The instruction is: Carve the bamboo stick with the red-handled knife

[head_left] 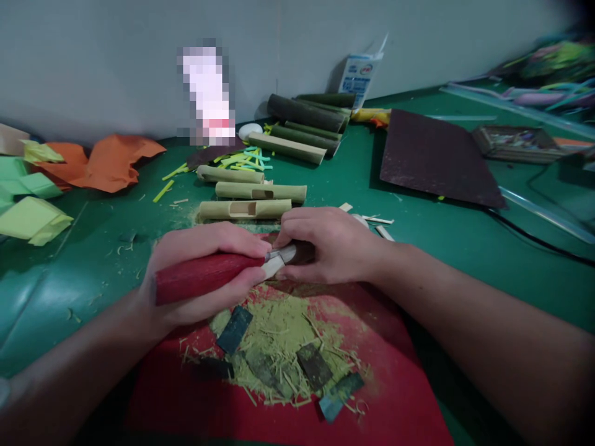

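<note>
My left hand (199, 266) is wrapped round a red-handled knife (209, 277), its metal end pointing right. My right hand (330, 244) is closed on a small dark and pale piece, seemingly bamboo (274, 266), which meets the metal end of the tool; its far part is hidden by my fingers. Below both hands, a red mat (385, 378) carries a heap of yellowish shavings and powder (283, 325) with several dark green bamboo chips (235, 329). Just beyond the hands lie bamboo tubes with cut openings (274, 209).
Green bamboo lengths (307, 113) are stacked near the wall beside a blue-and-white carton (360, 77). A dark board (437, 158) and a small tray (518, 144) lie at right. Orange paper (118, 162) and light green paper (32, 217) lie at left.
</note>
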### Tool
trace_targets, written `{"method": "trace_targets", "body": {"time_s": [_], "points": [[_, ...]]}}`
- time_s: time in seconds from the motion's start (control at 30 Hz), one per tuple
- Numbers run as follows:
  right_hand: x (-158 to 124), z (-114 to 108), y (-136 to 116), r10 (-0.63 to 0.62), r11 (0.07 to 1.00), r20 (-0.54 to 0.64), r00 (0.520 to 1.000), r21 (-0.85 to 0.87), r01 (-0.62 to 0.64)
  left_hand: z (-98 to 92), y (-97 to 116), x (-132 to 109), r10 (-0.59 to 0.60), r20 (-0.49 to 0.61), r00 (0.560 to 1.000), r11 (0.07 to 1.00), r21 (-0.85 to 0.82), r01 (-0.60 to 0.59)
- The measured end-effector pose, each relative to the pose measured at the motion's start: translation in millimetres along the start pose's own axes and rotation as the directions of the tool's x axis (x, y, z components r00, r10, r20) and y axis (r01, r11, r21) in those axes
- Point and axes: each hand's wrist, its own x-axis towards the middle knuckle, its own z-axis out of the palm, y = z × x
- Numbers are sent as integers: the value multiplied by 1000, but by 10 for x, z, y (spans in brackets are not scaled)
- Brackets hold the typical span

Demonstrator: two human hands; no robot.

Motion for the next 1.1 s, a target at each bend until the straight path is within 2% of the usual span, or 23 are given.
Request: {"method": "trace_targets", "body": {"time_s": [0.23,0.37,0.5,0.57,0.67,0.8,0.93,1.1], "points": [[-22,-11,39,-32,999,-4,999,18,32,61,4,-24,92,-137,986,995,-26,-97],[-30,-24,33,-19,1000,4,1000,24,18,10,19,-89,64,-92,994,998,-1,-64],[-27,-27,28,-21,1000,0,1000,14,21,-21,-4,-173,-44,-169,985,999,-27,40],[-20,-25,25,-19,1000,0,1000,15,19,-28,-18,-196,-16,-188,982,1000,-24,12],[-12,-23,15,-10,1000,-4,1000,21,10,-45,-23,-188,15,-141,990,1000,-16,-18],[-8,-20,7,-13,1000,0,1000,12,13,-58,-8,-126,-17,-94,995,998,-62,11],[-7,-17,8,-13,1000,-5,1000,11,13,-41,24,-55,20,-16,1000,1000,-16,-20],[-5,-22,0,-1,1000,5,1000,3,1,-35,58,-15,-28,19,999,999,19,28]]}}
